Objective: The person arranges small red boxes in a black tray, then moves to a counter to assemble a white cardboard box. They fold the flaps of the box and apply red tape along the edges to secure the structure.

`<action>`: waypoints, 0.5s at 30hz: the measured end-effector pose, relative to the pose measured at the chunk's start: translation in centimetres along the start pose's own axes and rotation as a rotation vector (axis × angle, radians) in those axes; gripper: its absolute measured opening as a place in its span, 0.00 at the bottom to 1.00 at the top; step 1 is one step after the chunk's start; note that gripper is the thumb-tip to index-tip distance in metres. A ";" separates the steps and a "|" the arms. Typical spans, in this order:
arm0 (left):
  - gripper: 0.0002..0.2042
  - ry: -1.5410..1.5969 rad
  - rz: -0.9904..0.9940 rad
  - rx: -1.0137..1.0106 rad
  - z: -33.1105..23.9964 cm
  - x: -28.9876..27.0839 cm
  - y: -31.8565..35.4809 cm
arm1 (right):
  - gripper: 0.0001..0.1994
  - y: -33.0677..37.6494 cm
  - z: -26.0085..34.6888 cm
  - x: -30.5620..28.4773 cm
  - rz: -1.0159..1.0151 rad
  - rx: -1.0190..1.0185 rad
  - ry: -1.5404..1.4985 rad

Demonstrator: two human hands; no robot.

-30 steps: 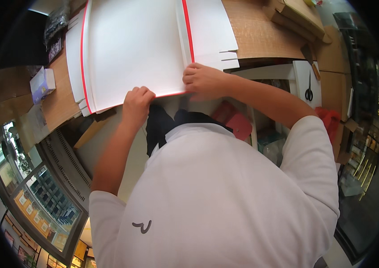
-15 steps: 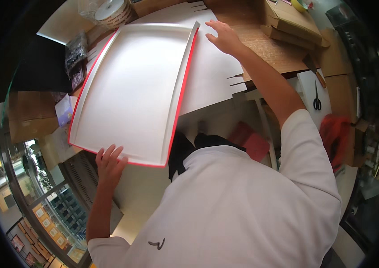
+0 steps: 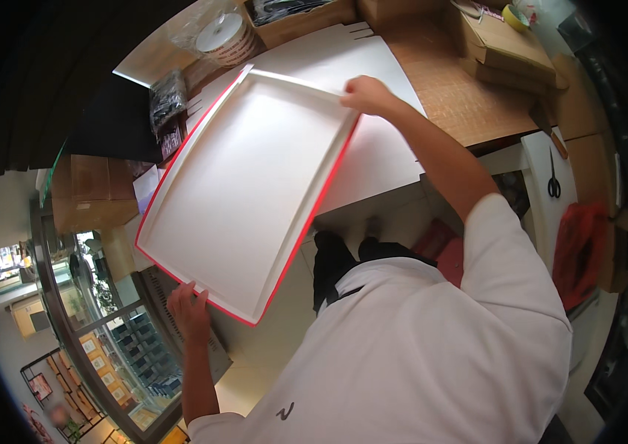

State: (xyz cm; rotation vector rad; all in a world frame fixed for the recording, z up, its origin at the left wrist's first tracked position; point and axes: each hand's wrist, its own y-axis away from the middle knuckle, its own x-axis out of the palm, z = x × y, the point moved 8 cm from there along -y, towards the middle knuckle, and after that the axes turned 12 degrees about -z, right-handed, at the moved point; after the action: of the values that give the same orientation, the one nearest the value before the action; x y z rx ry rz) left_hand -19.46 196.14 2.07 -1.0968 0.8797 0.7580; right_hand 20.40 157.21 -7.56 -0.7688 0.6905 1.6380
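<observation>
Two hands carry one thing here. At the lower left of the frame my left hand [image 3: 189,314] has its fingers clamped on the near edge of a large, shallow white cardboard tray lid with a red outer rim [image 3: 247,192], which fills the centre, tilted and lifted off the desk. At the upper middle my right hand [image 3: 366,95] pinches the far corner. Under it lies a flat white cardboard sheet [image 3: 381,148] on the brown wooden desk [image 3: 455,96]. I judge the thin lid could buckle or slip, since only two opposite points hold it.
</observation>
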 end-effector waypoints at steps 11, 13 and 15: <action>0.27 0.057 -0.366 -0.250 1.5 8.2 -17.6 | 0.08 29.0 -14.3 -7.8 -0.476 0.552 -0.540; 0.23 0.221 -0.387 -0.379 2.8 9.6 -17.3 | 0.08 32.1 -8.1 -4.8 -0.238 0.747 -0.723; 0.15 0.323 -0.277 -0.543 2.9 11.8 -16.0 | 0.17 33.9 -5.9 1.3 -0.060 0.618 -0.921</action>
State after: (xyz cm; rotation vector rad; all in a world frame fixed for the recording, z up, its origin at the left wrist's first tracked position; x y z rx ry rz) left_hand 0.41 195.37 -1.05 -1.8215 0.7811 0.6078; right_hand -12.35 147.15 -10.91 0.4073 0.4344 1.3962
